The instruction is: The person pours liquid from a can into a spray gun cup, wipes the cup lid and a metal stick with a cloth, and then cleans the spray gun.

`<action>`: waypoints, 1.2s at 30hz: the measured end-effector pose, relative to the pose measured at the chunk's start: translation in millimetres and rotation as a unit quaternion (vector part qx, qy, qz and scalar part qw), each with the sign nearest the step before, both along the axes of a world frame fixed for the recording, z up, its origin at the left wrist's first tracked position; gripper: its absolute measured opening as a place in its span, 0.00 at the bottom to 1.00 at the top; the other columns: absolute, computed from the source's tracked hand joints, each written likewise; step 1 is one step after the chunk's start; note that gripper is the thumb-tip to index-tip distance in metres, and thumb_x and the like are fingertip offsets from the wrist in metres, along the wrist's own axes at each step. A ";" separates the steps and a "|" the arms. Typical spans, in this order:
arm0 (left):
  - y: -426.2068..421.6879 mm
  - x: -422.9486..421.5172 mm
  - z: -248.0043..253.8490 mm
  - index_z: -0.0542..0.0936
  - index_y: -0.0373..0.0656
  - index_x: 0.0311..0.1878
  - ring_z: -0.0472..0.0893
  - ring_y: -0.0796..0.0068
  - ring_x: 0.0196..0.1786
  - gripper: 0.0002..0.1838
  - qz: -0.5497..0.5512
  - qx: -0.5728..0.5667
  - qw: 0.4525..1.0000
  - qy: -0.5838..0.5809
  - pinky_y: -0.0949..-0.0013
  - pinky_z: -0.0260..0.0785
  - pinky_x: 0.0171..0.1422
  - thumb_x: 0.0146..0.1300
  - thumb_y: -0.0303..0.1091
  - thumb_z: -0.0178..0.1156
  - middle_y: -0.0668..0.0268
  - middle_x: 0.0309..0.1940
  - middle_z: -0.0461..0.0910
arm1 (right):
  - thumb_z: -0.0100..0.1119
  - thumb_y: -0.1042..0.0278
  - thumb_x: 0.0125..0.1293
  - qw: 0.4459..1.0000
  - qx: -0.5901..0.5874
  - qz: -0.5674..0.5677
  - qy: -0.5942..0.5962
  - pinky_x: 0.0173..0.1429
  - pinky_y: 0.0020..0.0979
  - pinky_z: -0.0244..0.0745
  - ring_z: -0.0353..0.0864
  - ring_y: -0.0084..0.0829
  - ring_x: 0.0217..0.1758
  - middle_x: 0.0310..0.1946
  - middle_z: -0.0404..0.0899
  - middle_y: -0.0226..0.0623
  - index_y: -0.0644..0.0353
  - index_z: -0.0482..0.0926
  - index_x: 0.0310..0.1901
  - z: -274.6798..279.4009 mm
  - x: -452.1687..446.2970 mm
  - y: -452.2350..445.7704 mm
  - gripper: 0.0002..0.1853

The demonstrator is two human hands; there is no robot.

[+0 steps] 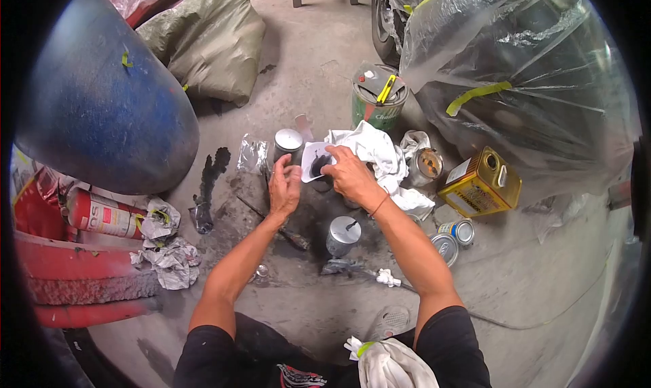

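Observation:
My right hand (350,176) pinches the edge of a white paper piece (309,153) with a dark paint stain inside; it looks like a folded cone, perhaps a strainer. Below the paper stands a dark container, mostly hidden by my fingers. My left hand (285,190) is held up just left of the paper, fingers loosely apart, with nothing visible in it. Behind the left hand is a can with a pale lid (289,140). A grey can (344,235) with a dark-marked lid stands nearer to me, between my forearms.
White rags (377,151) lie to the right, by a yellow metal tin (483,182) and a stained jar (426,166). A yellow cutter (386,89) rests on the large green can (377,113). At left are a blue painted panel (108,90) and a fire extinguisher (105,213).

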State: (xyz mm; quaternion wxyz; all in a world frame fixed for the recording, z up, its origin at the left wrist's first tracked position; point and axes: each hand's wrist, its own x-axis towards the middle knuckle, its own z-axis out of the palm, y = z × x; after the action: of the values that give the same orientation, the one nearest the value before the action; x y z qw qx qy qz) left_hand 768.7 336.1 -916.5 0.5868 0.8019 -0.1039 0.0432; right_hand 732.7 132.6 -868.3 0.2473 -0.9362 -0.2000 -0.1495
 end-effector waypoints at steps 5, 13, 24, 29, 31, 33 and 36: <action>-11.6 5.6 2.7 0.75 0.39 0.58 0.84 0.62 0.43 0.22 -0.009 0.092 0.985 0.143 0.63 0.75 0.45 0.62 0.38 0.60 0.53 0.40 0.83 | 0.64 0.75 0.49 0.999 0.010 0.004 0.046 0.66 0.41 0.69 0.69 0.49 0.64 0.61 0.72 0.48 0.55 0.84 0.45 5.9 -3.7 9.7 0.18; -11.1 20.9 -20.9 0.72 0.33 0.59 0.82 0.49 0.52 0.32 0.030 0.102 0.988 0.115 0.57 0.71 0.57 0.58 0.48 0.63 0.45 0.48 0.82 | 0.75 0.58 0.48 0.977 0.086 -0.017 0.195 0.69 0.41 0.66 0.69 0.51 0.66 0.62 0.71 0.52 0.62 0.71 0.64 23.8 -23.7 -74.8 0.40; -11.1 14.6 -8.8 0.67 0.32 0.64 0.80 0.55 0.53 0.39 0.027 0.135 0.988 0.068 0.59 0.70 0.58 0.58 0.53 0.65 0.48 0.53 0.78 | 0.75 0.66 0.47 0.968 0.101 -0.083 0.217 0.66 0.42 0.68 0.69 0.53 0.65 0.60 0.71 0.55 0.67 0.60 0.66 -47.0 -58.9 -36.9 0.46; -10.7 16.2 -3.2 0.69 0.32 0.63 0.79 0.52 0.54 0.41 0.052 0.104 0.989 0.088 0.58 0.70 0.59 0.59 0.58 0.64 0.45 0.53 0.77 | 0.76 0.69 0.41 0.993 0.077 -0.083 0.041 0.64 0.43 0.69 0.71 0.51 0.61 0.56 0.72 0.52 0.63 0.63 0.61 -7.3 -64.4 -26.2 0.44; -13.8 15.5 5.2 0.69 0.31 0.62 0.79 0.53 0.55 0.41 0.053 0.095 0.990 0.085 0.58 0.70 0.59 0.59 0.58 0.64 0.45 0.54 0.77 | 0.77 0.68 0.39 0.993 0.074 -0.090 -0.014 0.64 0.44 0.69 0.72 0.51 0.60 0.55 0.71 0.50 0.62 0.62 0.60 -1.9 -65.2 -29.4 0.45; -14.4 13.3 13.2 0.66 0.30 0.65 0.78 0.54 0.58 0.41 0.036 0.120 0.987 0.096 0.59 0.70 0.62 0.62 0.57 0.62 0.43 0.58 0.75 | 0.77 0.68 0.39 0.993 0.065 -0.091 -0.028 0.63 0.44 0.69 0.71 0.51 0.60 0.55 0.71 0.50 0.62 0.62 0.60 1.5 -68.1 -30.3 0.45; -17.2 12.0 10.8 0.69 0.30 0.61 0.78 0.53 0.55 0.40 0.047 0.098 0.992 0.067 0.58 0.69 0.60 0.61 0.59 0.62 0.44 0.55 0.76 | 0.78 0.67 0.39 0.994 0.047 -0.088 -0.052 0.63 0.44 0.69 0.71 0.51 0.60 0.55 0.71 0.50 0.62 0.62 0.60 4.6 -70.2 -30.9 0.45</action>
State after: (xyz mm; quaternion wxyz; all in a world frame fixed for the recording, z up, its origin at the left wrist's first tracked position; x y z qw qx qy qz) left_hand 780.7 318.9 -905.7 0.5087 0.8604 -0.0300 0.0066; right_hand 662.5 101.7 -863.7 0.2667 -0.9284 -0.1223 -0.2280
